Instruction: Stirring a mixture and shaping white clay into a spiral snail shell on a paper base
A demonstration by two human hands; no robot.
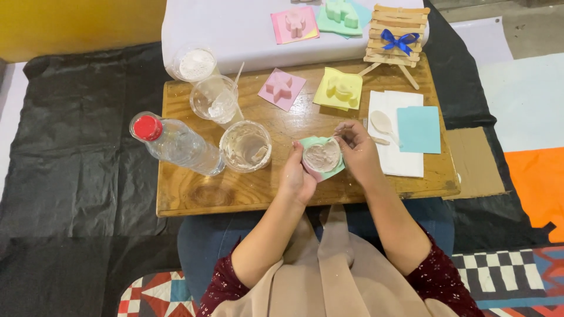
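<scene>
Beige apron [329, 276] fills the bottom of the view, w/ dark red patterned sleeves [437, 276] either side. Above that, a small green mould [322, 157] full of pale paste is held over the near edge of the wooden table [194, 194], approx. mid-table.

Left hand [296, 173] is wrapped round the mould's left side, fingers closed on it. Right hand [358, 149] is pressed to the right side, w/ thumb & fingertips pinched together at the top right rim; something thin seems to be pinched there, but what it is can't be made out.

Just left of the mould, a clear cup w/ paste residue [245, 145] is seen. Next to that, a plastic water bottle w/ red cap [176, 142] is laid on its side. Further back: an empty-ish clear cup w/ a stick in it [215, 98] & a cup of white powder [195, 63].

On the right, a white plastic spoon [383, 123] is laid on white paper [402, 161], beside a light blue sheet [419, 129]. Pink star mould [281, 88] & yellow mould [339, 88] are parked mid-back. A craft-stick stand w/ blue bow [396, 36] is set at the far right corner.
</scene>
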